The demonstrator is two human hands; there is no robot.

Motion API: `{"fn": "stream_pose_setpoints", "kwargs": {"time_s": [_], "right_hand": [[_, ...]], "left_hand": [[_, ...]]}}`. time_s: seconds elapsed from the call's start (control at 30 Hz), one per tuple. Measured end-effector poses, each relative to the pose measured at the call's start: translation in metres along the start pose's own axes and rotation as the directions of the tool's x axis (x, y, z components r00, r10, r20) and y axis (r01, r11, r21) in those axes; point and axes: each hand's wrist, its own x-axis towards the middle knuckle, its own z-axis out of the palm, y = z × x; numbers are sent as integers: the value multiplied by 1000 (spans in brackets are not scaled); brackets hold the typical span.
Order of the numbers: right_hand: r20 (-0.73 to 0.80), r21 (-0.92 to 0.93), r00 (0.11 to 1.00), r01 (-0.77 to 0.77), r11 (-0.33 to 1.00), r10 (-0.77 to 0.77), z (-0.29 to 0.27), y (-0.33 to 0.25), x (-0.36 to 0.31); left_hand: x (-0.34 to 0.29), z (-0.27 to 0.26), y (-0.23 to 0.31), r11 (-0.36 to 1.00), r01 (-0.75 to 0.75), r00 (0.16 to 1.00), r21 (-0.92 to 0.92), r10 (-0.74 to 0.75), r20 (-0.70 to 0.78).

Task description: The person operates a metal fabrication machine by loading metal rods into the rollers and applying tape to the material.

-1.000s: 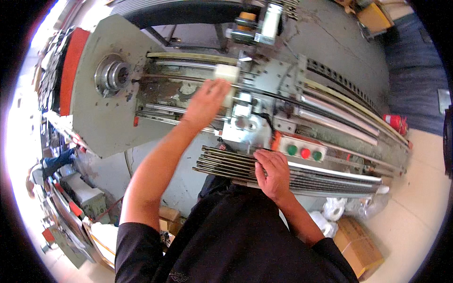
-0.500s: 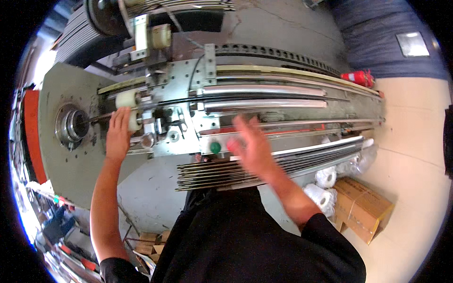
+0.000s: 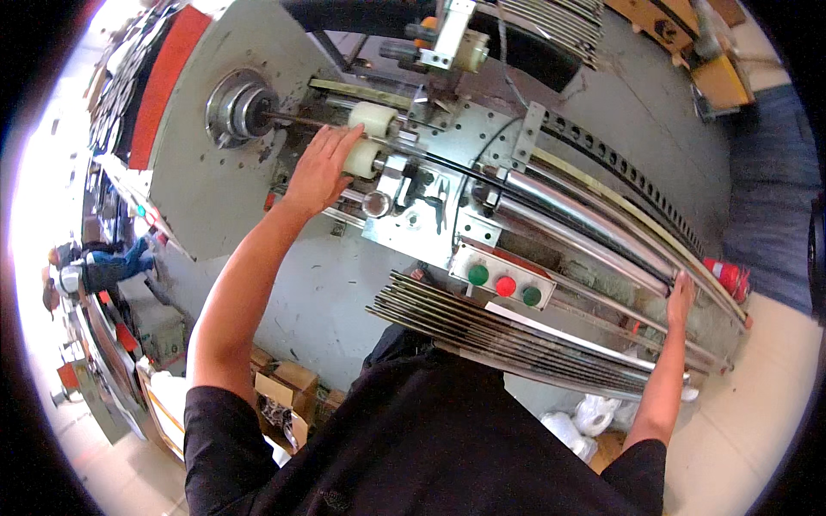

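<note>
Right hand point(image 3: 680, 299) near silvery bar point(image 3: 576, 244) — contact hard to tell.

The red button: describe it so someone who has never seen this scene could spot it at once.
Find the long machine. On its near side, just above the bundle of thin rods, sits a small pale panel. The red button is the middle one in its row of three, between two green buttons.

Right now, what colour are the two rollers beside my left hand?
The two rollers are creamy white, best seen in the head view.
</note>
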Motion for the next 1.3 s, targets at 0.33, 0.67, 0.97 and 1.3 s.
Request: {"fn": "stream_pose_setpoints", "kwargs": {"time_s": [0.33,0.67,0.97,1.3], "right_hand": [[57,-138,998,13,990,-5,-15,6,-2],[-7,-161,999,34,986,-36,-22,-30,-20],[10,-211,998,68,975,-68,-30,-41,-35],[-43,-296,988,132,946,-151,-30,-67,-56]], "left_hand": [[33,37,-48,982,140,990,124,-136,-41],[35,39,-83,976,142,985,163,-155,72],[43,32,-90,974,163,972,159,-185,143],[51,30,-102,993,101,981,63,-110,162]]}}
